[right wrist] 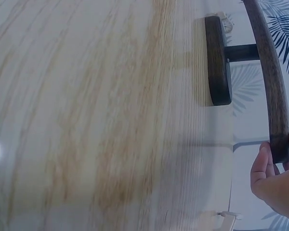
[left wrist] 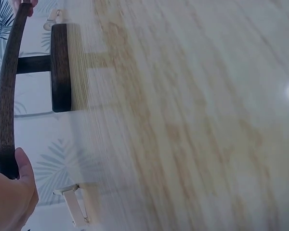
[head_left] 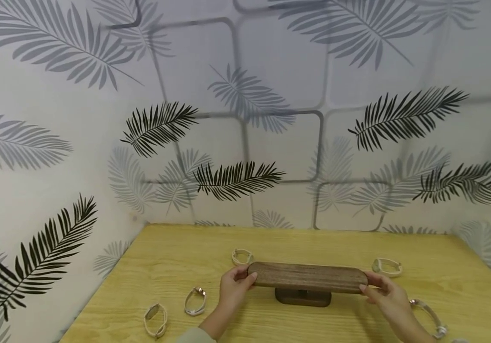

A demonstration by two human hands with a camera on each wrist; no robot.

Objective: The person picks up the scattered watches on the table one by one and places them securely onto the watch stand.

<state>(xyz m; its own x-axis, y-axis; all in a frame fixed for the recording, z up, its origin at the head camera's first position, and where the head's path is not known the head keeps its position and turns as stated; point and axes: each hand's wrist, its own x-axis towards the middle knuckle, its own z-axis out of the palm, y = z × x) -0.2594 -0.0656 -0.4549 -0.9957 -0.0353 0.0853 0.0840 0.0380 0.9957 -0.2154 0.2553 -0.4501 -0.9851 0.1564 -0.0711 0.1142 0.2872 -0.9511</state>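
Note:
A dark brown wooden T-shaped display stand (head_left: pixel 307 276) stands in the middle front of the head view, its long bar across the top and a short post above a small rounded base (head_left: pixel 303 298). My left hand (head_left: pixel 233 290) grips the bar's left end, thumb on the near side. At the opposite end, my right hand (head_left: pixel 389 302) pinches the bar between thumb and fingers. Both wrist views show the post and base from the side, the base at the tabletop; whether it touches cannot be told. Nothing sits on the bar.
Several light-strapped wristwatches lie around the wooden table (head_left: pixel 211 238): one watch (head_left: pixel 152 312) and another watch (head_left: pixel 194 312) at left, a watch (head_left: pixel 376 266) behind the right hand, a watch (head_left: pixel 432 314) beside it. Leaf-patterned curtain (head_left: pixel 280 143) hangs behind.

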